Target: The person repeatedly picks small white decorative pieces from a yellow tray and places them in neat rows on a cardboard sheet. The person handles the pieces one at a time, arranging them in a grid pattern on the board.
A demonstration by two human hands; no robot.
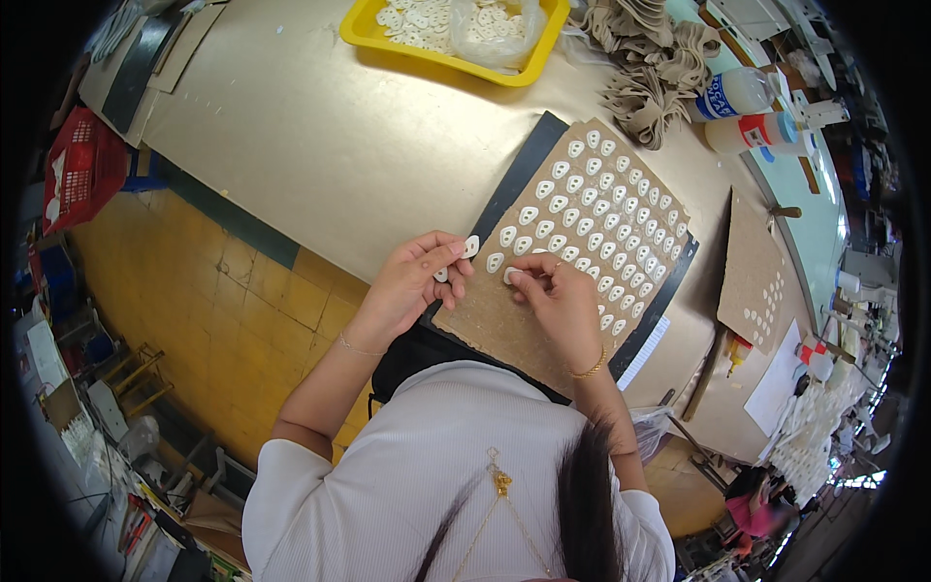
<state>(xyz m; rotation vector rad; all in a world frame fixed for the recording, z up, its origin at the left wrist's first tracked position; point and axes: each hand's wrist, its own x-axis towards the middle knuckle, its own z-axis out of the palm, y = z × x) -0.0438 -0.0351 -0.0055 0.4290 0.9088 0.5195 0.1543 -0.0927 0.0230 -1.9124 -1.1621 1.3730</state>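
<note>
A pale tabletop (291,145) spreads across a cluttered workroom above a yellow tiled floor (194,262). The two hands work close to each other but apart, at the near left part of a brown board (485,320). The left hand (407,276) pinches a white piece (471,246) upright between thumb and forefinger, with a second piece (441,275) lodged among its lower fingers. The right hand (564,301) has its thumb and forefinger closed on another piece (509,276) at the edge of the rows; whether that one touches the board cannot be told. The other pieces (584,225) lie in slanting rows over the far part of the board, while its near strip is bare. Under the board is a black base (529,160). Beyond it stands a yellow tray (436,62) holding loose pieces and a clear bag (495,29). To the right are beige bundles (645,107), two bottles (737,94), a second board (742,262) with small pale marks, and a paper sheet (771,388). A red basket (92,165) sits off the far left end.
</note>
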